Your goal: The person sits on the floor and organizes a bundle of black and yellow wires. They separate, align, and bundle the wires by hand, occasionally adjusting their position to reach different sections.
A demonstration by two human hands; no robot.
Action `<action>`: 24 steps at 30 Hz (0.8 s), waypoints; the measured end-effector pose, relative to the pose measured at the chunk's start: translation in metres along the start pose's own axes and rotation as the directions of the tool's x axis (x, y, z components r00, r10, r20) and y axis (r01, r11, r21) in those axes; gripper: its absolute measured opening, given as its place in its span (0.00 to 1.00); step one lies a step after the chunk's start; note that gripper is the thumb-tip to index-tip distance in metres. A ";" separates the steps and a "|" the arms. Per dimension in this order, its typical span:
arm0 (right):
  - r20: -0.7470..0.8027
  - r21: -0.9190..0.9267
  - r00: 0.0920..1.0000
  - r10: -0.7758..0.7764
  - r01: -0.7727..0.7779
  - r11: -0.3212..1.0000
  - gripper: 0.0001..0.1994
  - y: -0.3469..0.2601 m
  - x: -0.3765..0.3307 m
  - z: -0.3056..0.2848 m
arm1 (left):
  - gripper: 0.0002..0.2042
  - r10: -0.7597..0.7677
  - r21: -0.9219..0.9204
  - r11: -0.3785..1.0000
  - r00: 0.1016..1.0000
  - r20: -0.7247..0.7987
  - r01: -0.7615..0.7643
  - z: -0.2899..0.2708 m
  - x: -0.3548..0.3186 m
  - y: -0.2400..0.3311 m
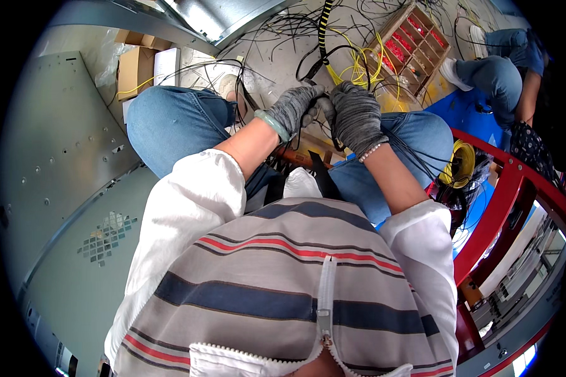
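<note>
My left hand [290, 113] and my right hand [357, 118], both in grey knit gloves, meet in front of my knees. Their fingers are closed around a thin black cable [304, 65], which loops up from between them. Just beyond, a thick bundle in black-and-yellow striped sleeving [324, 28] comes down from the top, where black and yellow wires spread out. The fingertips and the stretch of cable inside them are mostly hidden. More thin black wires [409, 147] trail past my right wrist over my thigh.
A wooden compartment box [421, 53] with small red parts stands ahead right, beside tangled yellow wires [361, 66]. Cut wires litter the floor. Metal panels [63, 138] flank my left, with cardboard boxes [135, 70] beyond. A red frame [493, 217], yellow coil [460, 163] and another person [500, 78] are right.
</note>
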State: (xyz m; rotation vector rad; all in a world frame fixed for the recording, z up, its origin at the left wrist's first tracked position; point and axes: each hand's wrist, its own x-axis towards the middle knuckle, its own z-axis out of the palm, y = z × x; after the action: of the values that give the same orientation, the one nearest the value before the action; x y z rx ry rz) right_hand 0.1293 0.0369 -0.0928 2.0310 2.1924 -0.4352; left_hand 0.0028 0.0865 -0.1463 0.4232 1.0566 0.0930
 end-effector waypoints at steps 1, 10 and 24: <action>-0.015 0.030 0.998 -0.057 0.058 0.998 0.11 -0.002 0.001 -0.002 | 0.10 0.016 0.005 1.000 1.000 -0.022 -0.016 0.000 -0.003 0.001; 0.039 0.125 0.994 -0.106 0.100 0.987 0.09 0.030 0.029 0.003 | 0.11 0.030 0.055 0.998 0.995 -0.095 -0.025 0.006 -0.001 -0.002; -0.034 0.995 0.738 0.674 0.090 -0.048 0.13 0.151 -0.016 -0.132 | 0.14 -0.006 0.272 0.958 0.951 -0.310 0.095 -0.009 0.017 -0.003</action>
State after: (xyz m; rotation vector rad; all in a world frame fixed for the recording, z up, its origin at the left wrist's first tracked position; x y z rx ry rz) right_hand 0.2940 0.0685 0.0180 3.6746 1.2031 -2.1120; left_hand 0.0029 0.0915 -0.1652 0.6560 1.3952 -0.0426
